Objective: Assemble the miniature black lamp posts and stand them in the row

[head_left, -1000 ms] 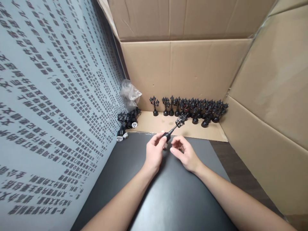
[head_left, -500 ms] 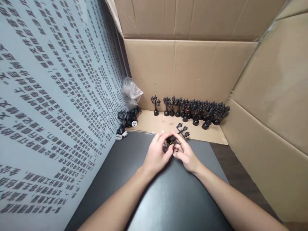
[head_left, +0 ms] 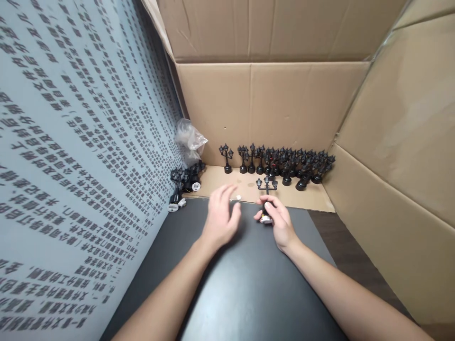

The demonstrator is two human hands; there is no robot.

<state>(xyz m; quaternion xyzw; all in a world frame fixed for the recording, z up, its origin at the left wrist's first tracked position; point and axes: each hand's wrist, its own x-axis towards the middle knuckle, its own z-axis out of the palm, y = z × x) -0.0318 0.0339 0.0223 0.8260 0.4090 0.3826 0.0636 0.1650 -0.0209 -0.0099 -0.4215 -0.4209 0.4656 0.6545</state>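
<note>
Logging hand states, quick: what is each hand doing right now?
Left hand: open, fingers spread, holding nothing.
Right hand: closed on the base of a small black plastic lamp-post model, held upright.

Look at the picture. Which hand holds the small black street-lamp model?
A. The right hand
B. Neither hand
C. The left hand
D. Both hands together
A: the right hand has its grip on the base of the lamp model, while the left hand is open and empty.

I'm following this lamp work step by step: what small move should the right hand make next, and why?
Probably carry the miniature street lamp forward and stand it with the row of lamps on the cardboard. The right hand holds it upright by its base; the left hand is open and empty.
</note>
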